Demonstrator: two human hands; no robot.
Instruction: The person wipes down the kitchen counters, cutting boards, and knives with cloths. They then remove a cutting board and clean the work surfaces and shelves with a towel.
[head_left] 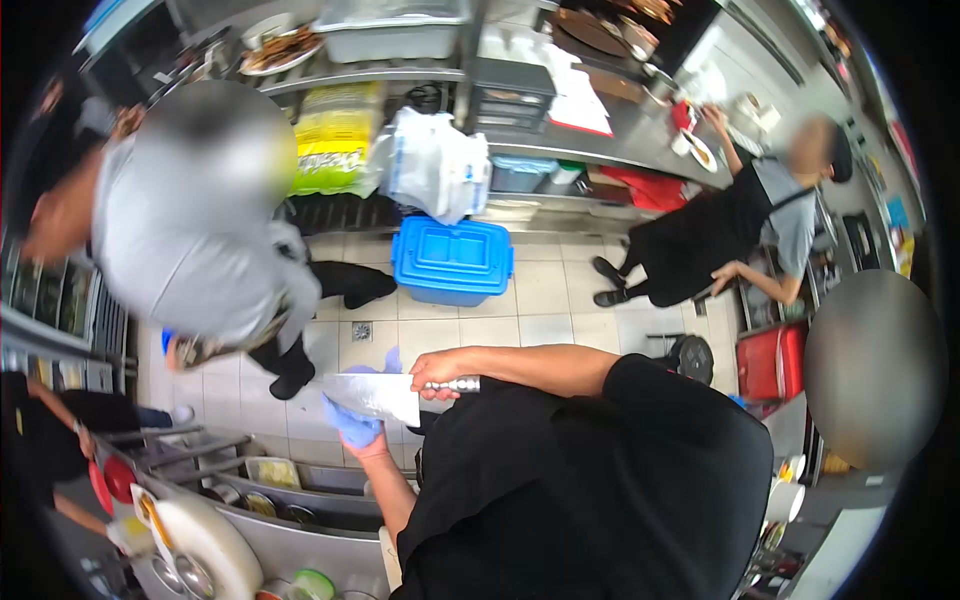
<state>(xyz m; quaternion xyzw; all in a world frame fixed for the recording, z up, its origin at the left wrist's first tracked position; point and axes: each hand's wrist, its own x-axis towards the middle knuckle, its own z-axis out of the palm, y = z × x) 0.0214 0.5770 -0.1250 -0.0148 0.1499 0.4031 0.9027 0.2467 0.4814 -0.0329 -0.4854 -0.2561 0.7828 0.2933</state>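
My right hand (440, 374) is bare and wraps round the metal handle of a cleaver (372, 396). The broad, shiny blade points to the left, above the floor. Thin blue material, a glove or a cloth, covers my left hand (356, 426), which is against the blade from below. A pale blue piece of that material (392, 358) shows past the blade's upper edge. The blade and the blue covering hide most of the left fingers.
A lidded blue bin (452, 258) stands on the tiled floor ahead. One person in grey (200, 240) is at the left; another in a black apron (700, 235) works at the right counter. A steel counter with food containers (272, 472) runs along the lower left.
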